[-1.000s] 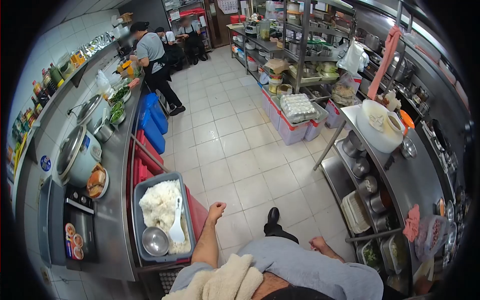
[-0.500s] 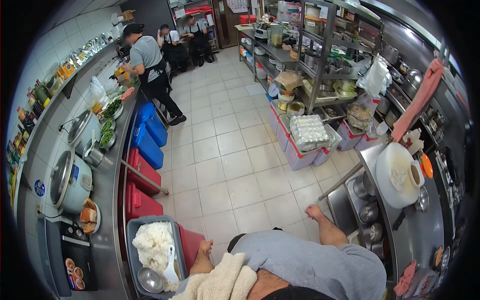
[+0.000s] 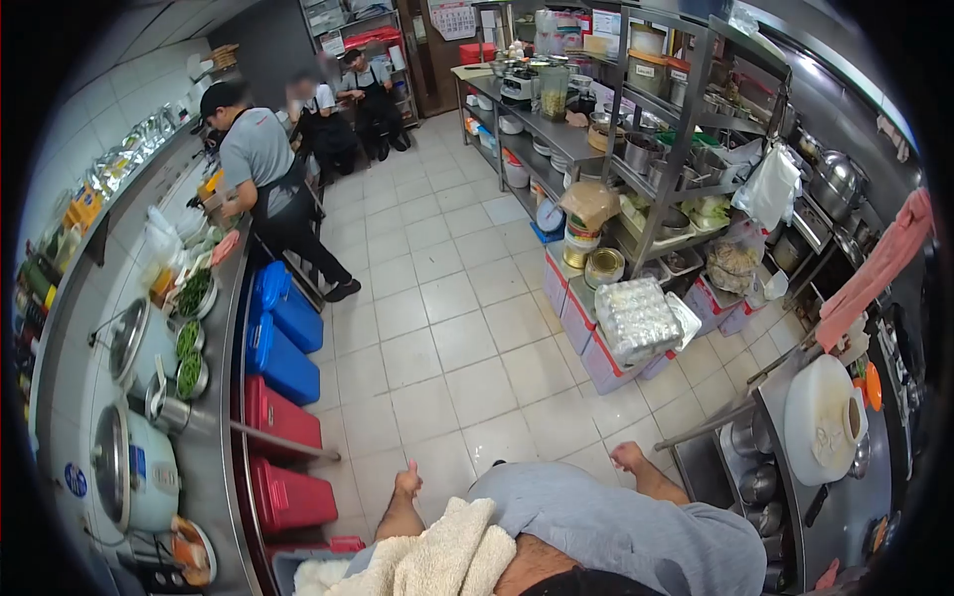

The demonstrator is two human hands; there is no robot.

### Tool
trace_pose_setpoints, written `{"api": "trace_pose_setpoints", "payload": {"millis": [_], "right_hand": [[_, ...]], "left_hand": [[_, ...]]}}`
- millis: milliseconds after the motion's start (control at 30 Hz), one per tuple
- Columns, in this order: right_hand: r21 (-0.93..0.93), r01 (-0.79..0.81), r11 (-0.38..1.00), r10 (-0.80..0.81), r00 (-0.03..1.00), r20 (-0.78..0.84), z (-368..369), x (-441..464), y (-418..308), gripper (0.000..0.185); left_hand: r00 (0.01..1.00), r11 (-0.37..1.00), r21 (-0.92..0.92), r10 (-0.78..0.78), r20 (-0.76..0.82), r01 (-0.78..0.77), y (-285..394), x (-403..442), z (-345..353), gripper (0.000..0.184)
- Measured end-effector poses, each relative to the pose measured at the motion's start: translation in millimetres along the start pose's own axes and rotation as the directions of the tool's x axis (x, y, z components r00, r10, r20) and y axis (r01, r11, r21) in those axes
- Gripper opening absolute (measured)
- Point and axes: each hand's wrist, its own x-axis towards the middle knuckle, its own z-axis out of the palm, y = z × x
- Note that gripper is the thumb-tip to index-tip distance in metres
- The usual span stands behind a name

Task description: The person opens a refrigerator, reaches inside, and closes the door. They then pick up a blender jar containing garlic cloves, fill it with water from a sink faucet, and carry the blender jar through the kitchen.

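Rice tub [image 3: 283, 566] has dropped in view, nearer the left hand [image 3: 407, 482] than the right hand [image 3: 626, 457], finger closure unclear.

Both hands [image 3: 407, 482] [image 3: 626, 457] well apart

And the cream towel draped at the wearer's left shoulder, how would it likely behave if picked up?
The cream towel would probably be floppy, since it lies in soft, bunched folds. Its nubby surface suggests it wouldn't be slippery in the fingers. It should be fairly light if dry, being cloth, though dampness can't be judged here.
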Motion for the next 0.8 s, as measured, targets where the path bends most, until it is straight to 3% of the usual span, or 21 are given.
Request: {"api": "trace_pose_setpoints", "payload": {"millis": [100, 167, 300, 400, 433, 567, 600, 633, 667, 700, 733, 767, 800], "right_hand": [[0.146, -0.118, 0.982, 0.120, 0.993, -0.005, 3.2, 12.0, -9.4, 0.011], [0.225, -0.197, 0.954, 0.199, 0.980, 0.014, 6.3, 17.1, -16.5, 0.010], [0.249, -0.229, 0.941, 0.224, 0.973, 0.047, 9.7, 49.9, -59.0, 0.009], [0.251, -0.231, 0.940, 0.219, 0.973, 0.075, -1.9, 88.0, -94.2, 0.008], [0.253, -0.233, 0.939, 0.218, 0.972, 0.088, -8.7, 104.5, -108.6, 0.008], [0.241, -0.177, 0.954, 0.161, 0.983, 0.084, -49.3, 187.4, -154.7, 0.011], [-0.155, 0.195, 0.969, -0.163, 0.967, 0.197, -60.0, 243.9, -141.5, 0.014], [-0.376, 0.474, 0.796, -0.349, 0.867, 0.355, -74.8, 272.6, -154.1, 0.013], [-0.501, 0.706, 0.501, -0.511, 0.708, 0.488, -91.1, 294.1, -173.8, 0.013], [-0.518, 0.810, 0.276, -0.591, 0.567, 0.573, -114.7, 322.2, -198.1, 0.012], [-0.430, 0.471, 0.770, -0.406, 0.882, 0.239, -125.0, 326.9, -242.5, 0.010], [-0.123, -0.004, 0.992, 0.002, 1.000, -0.019, -134.6, 314.9, -298.3, 0.007], [-0.182, 0.102, 0.978, -0.104, 0.995, 0.001, -148.0, 340.9, -321.0, 0.007]], "left_hand": [[0.973, 0.963, 0.146, 0.229, -0.015, -0.224, 99.0, 53.4, -14.0, 0.062], [0.938, 0.929, 0.140, 0.347, 0.002, -0.344, 156.5, 77.3, -13.7, 0.049], [0.932, 0.921, 0.158, 0.342, 0.118, -0.357, 248.8, 95.3, -3.2, 0.034], [0.940, 0.920, 0.208, 0.304, 0.153, -0.332, 270.6, 130.5, 7.1, 0.034], [0.955, 0.937, 0.239, 0.207, 0.212, -0.256, 277.4, 140.5, 5.8, 0.028], [0.985, 0.984, 0.162, 0.041, 0.167, -0.068, 290.1, 167.9, 5.1, 0.025], [0.986, 0.985, 0.160, 0.040, 0.160, -0.066, 289.7, 172.6, 2.0, 0.025], [0.980, 0.998, 0.045, 0.035, 0.194, -0.045, 288.4, 178.8, -0.2, 0.023], [0.973, 0.997, -0.070, 0.030, 0.228, -0.014, 296.8, 180.1, -0.3, 0.021], [0.975, 0.997, -0.075, 0.025, 0.223, -0.008, 305.4, 183.7, 0.3, 0.021], [0.985, 0.997, -0.048, -0.046, 0.165, 0.054, 315.8, 184.5, 1.4, 0.021], [0.987, 0.993, -0.023, -0.117, 0.107, 0.120, 329.2, 187.0, 3.6, 0.021], [0.986, 0.991, -0.025, -0.127, 0.108, 0.130, 340.2, 191.9, 7.6, 0.021]]}}
